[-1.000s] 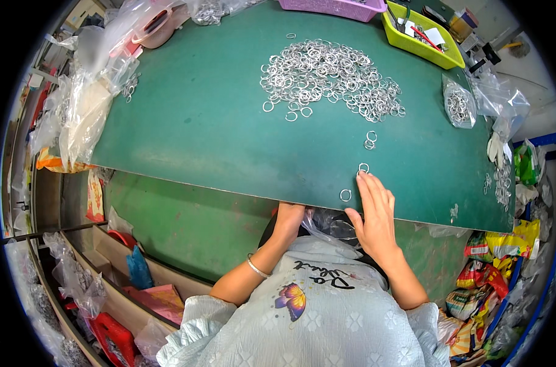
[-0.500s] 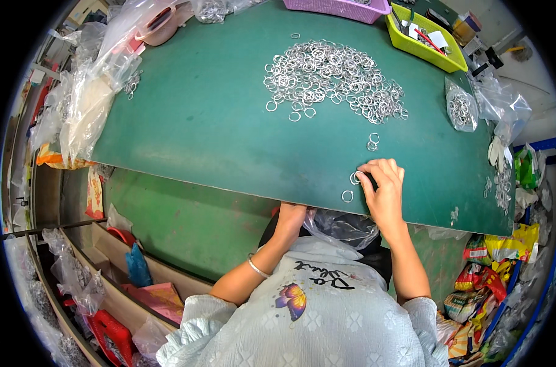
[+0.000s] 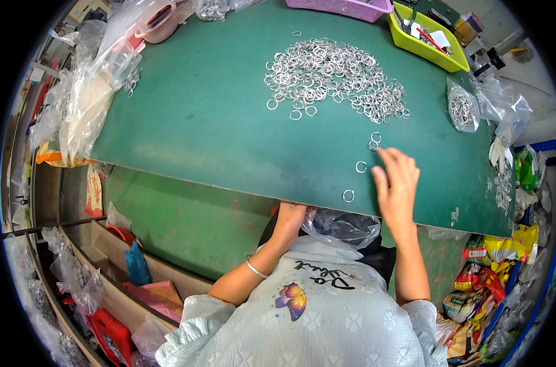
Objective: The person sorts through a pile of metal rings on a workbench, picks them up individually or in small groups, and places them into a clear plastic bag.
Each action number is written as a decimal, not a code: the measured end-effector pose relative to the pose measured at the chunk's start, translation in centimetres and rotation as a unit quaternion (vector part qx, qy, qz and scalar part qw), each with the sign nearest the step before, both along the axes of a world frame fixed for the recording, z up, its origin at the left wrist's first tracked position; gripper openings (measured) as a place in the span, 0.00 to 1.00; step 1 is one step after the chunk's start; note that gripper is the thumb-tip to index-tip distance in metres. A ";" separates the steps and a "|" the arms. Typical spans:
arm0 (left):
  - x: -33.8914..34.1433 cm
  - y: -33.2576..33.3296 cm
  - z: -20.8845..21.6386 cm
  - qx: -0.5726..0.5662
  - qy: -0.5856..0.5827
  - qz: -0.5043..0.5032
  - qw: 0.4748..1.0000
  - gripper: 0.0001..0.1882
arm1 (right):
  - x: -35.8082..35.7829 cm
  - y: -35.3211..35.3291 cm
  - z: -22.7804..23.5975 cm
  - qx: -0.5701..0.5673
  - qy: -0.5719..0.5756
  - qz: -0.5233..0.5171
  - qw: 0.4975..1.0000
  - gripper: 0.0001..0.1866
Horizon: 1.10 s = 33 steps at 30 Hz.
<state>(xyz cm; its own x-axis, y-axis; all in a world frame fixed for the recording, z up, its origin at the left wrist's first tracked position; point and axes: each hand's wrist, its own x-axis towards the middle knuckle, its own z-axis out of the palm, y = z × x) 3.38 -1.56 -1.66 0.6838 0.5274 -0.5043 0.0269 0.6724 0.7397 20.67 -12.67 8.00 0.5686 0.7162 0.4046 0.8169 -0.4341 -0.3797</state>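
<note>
Your left hand (image 3: 290,215) is curled around the mouth of the clear, crinkled plastic bag (image 3: 342,227) that hangs just under the near edge of the green table mat (image 3: 198,122), though the edge hides the fingers, so how tight the hold is cannot be told. Your right hand (image 3: 397,186) lies flat and open on the mat, holding nothing, its fingertips (image 3: 383,153) touching a pair of small silver metal rings (image 3: 374,141).

Far left, a heap of clear plastic bags (image 3: 88,92) rests on the mat's corner. At the middle of the mat spreads a broad pile of loose silver metal rings (image 3: 333,76), well apart from both hands. Nearer you, one single silver ring (image 3: 361,166) lies just left of your right hand, and another single ring (image 3: 348,196) sits close to the mat's near edge, just above the bag. To the right, a small clear bag filled with rings (image 3: 462,110) stands on the mat, and beyond it, at the far corner, a lime-green plastic tray (image 3: 427,46).
</note>
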 end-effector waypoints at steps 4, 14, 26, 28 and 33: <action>-0.1 0.0 0.1 -0.006 0.005 0.007 1.000 0.07 | -3.3 -1.0 -0.8 -0.123 0.021 0.116 0.985 0.24; -0.2 0.0 0.6 -0.025 -0.022 -0.017 0.999 0.08 | -8.5 -5.2 -1.5 -0.140 0.096 0.236 0.957 0.27; -0.3 -0.1 1.1 -0.043 0.018 -0.009 0.999 0.07 | -1.4 -1.0 -2.1 -0.124 0.041 -0.014 0.991 0.30; -0.3 -0.1 1.0 -0.039 0.020 -0.011 0.999 0.08 | -3.4 -0.6 -1.6 -0.129 0.046 0.007 0.991 0.30; -0.7 -0.2 0.6 -0.029 0.020 -0.012 0.999 0.09 | -0.4 0.7 -0.5 0.009 0.003 0.006 1.000 0.20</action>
